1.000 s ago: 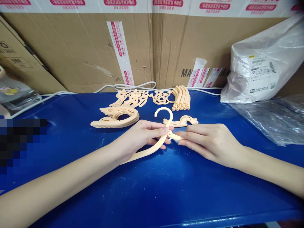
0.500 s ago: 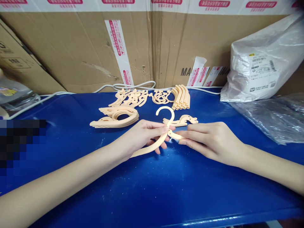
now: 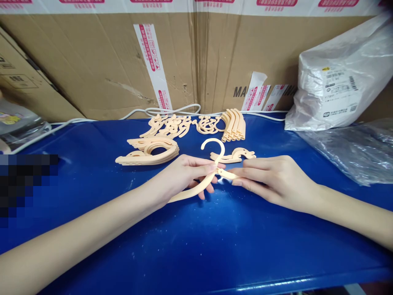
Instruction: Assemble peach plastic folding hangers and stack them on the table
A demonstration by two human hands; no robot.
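Observation:
Between the thumb and fingers of my left hand (image 3: 181,174) is a cream plastic hanger (image 3: 199,189), pinched where its hook meets the curved arm. The hook stands up and curls to the left. My right hand (image 3: 281,180) is closed on a second cream hanger arm (image 3: 227,175), whose holed end lies at the base of the hook. Whether the two pieces are joined there I cannot tell. Just behind my hands, a small cream hanger piece (image 3: 238,155) with a curved end rests on the table.
Folded cream hangers (image 3: 162,157) are stacked on the blue table (image 3: 196,246) at left. Farther back lie loose hooked parts (image 3: 173,126) and a bundle of hanger arms (image 3: 235,127). A white cable (image 3: 175,111) runs along the cardboard boxes (image 3: 101,61). At right stands a plastic-wrapped parcel (image 3: 337,78).
My right hand and the hanger arm in it have shifted very slightly right, away from the hook's base. My left hand keeps the same pinch on the hanger.

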